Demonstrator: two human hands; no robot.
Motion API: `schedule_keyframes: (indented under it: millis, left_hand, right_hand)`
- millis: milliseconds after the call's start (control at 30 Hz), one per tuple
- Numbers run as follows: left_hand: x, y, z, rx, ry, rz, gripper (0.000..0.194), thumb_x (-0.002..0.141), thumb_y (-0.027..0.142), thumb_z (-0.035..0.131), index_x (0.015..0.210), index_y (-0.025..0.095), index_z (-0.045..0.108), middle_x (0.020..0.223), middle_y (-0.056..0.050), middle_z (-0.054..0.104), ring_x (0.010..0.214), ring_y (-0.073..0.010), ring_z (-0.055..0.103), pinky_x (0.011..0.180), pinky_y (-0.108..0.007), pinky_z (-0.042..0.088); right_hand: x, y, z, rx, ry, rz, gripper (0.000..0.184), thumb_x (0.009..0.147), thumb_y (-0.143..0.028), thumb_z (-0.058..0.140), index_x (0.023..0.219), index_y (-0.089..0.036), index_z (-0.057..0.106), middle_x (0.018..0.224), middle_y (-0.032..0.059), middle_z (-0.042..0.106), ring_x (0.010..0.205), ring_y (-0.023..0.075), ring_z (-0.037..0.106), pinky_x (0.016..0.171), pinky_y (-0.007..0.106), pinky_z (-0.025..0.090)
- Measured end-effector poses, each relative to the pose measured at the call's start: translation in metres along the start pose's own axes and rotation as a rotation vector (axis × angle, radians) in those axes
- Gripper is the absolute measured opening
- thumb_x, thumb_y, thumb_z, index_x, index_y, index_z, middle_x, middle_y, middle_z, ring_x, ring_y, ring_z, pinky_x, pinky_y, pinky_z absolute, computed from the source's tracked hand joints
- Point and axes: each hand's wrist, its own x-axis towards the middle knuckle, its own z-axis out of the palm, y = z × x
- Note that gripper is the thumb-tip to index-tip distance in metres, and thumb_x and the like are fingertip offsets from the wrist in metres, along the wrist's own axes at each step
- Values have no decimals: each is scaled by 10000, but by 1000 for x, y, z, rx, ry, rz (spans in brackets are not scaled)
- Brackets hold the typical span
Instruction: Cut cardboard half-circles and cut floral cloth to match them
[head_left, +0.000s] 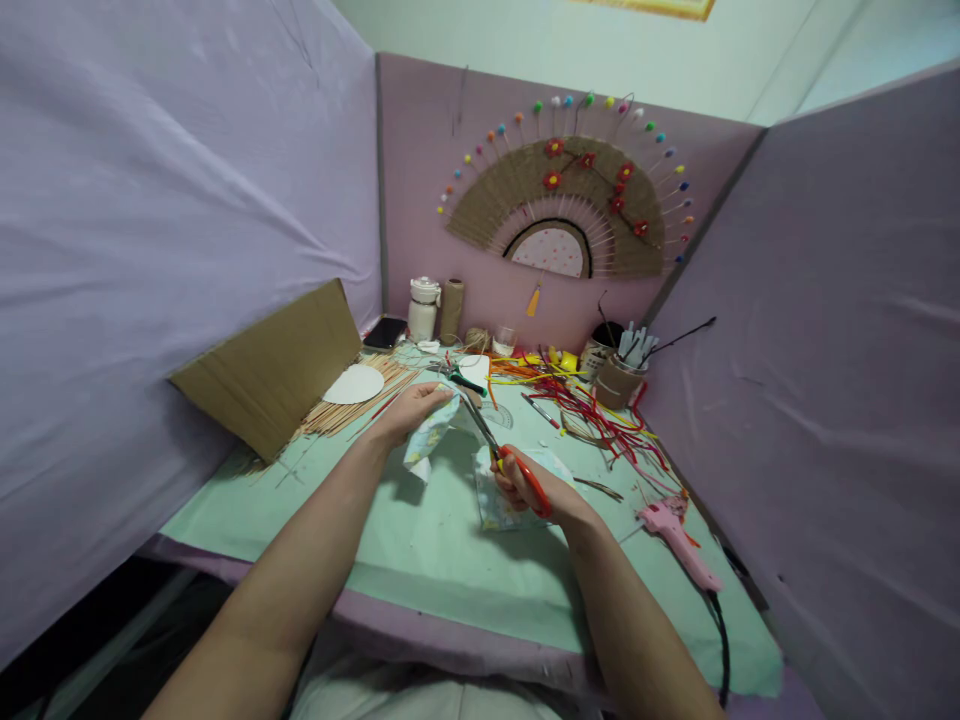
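Note:
My left hand pinches a piece of patterned fabric or paper, pale blue with yellow marks, above the table. It hangs down below my fingers. My right hand is closed round the orange-red handles of a pair of scissors. The blades point up and left, toward the upper edge of the patterned piece near my left fingers. Whether the blades touch it I cannot tell. Under my right hand lies another patterned sheet of the same kind, partly covered by the hand.
A pink glue gun with a black cord lies at the right. Red and yellow pipe cleaners, pliers and thin sticks spread across the back. A cardboard sheet leans at the left; a decorated fan hangs behind.

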Motion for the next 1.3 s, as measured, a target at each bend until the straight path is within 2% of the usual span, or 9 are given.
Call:
schedule_keyframes:
  millis: [133, 333, 467, 533, 667, 833, 1000, 1200, 1300]
  left_hand:
    - [1, 0, 0, -19, 26, 23, 333, 678, 450, 682, 808, 150, 618, 642, 25, 615, 522, -111, 532, 511, -219, 402]
    - [0, 0, -1, -80, 79, 93, 288, 658, 413, 684, 731, 162, 563, 600, 47, 545, 513, -95, 486, 500, -206, 364]
    - [-10, 1, 6, 82, -224, -37, 289, 635, 401, 723, 664, 152, 581, 571, 34, 519, 497, -92, 440, 479, -216, 313]
    - [-16, 1, 14, 210, -430, -85, 288, 630, 398, 734, 625, 146, 595, 560, 30, 499, 501, -89, 402, 479, -225, 288]
    - [-21, 0, 27, 370, -669, -49, 301, 683, 423, 693, 578, 159, 593, 554, 27, 441, 544, -102, 350, 520, -245, 286]
    - [-15, -5, 25, 387, -651, 12, 353, 715, 463, 688, 589, 155, 570, 558, 42, 371, 559, -95, 306, 521, -238, 249]
    - [-15, -2, 22, 310, -608, -11, 393, 757, 518, 666, 672, 145, 578, 589, 41, 384, 549, -85, 308, 497, -229, 219]
    - [-16, -1, 36, 285, -439, 145, 445, 777, 560, 622, 624, 161, 499, 579, 52, 339, 531, -82, 270, 484, -234, 200]
    - [-13, -5, 41, 268, -395, 192, 412, 807, 541, 590, 663, 159, 531, 592, 47, 376, 545, -89, 303, 499, -231, 230]
  right_hand:
    - [-9, -6, -16, 52, -116, 53, 603, 744, -829, 414, 824, -232, 397, 647, -61, 293, 515, 85, 221, 428, 229, 218]
    - [-19, -10, -42, 63, -59, -28, 438, 831, -637, 505, 799, -215, 393, 646, -66, 350, 503, 67, 269, 443, 198, 206]
    - [-4, -13, -28, 111, 188, -199, 349, 841, -548, 523, 842, -211, 435, 756, 7, 544, 551, 100, 426, 478, 232, 315]
    - [3, -15, -17, 110, 277, -280, 339, 802, -487, 607, 924, -221, 437, 996, 91, 629, 781, 177, 578, 601, 284, 432]
    - [9, -14, 1, 124, 255, -398, 362, 806, -385, 674, 978, -255, 385, 1283, 115, 568, 1157, 220, 541, 939, 393, 426]
    - [11, -9, 4, 91, 229, -453, 337, 810, -385, 681, 957, -253, 408, 1060, 63, 635, 1038, 195, 573, 948, 377, 417]
    - [13, -7, -5, 50, 452, -372, 347, 727, -338, 739, 895, -227, 456, 857, -11, 527, 741, 134, 511, 694, 271, 447]
    - [19, -7, -5, 171, 730, -416, 326, 755, -305, 692, 875, -232, 399, 768, -54, 482, 669, 106, 468, 642, 242, 414]
    - [21, -5, -5, 210, 775, -413, 350, 746, -308, 706, 886, -233, 394, 770, -55, 488, 669, 103, 470, 639, 237, 411]
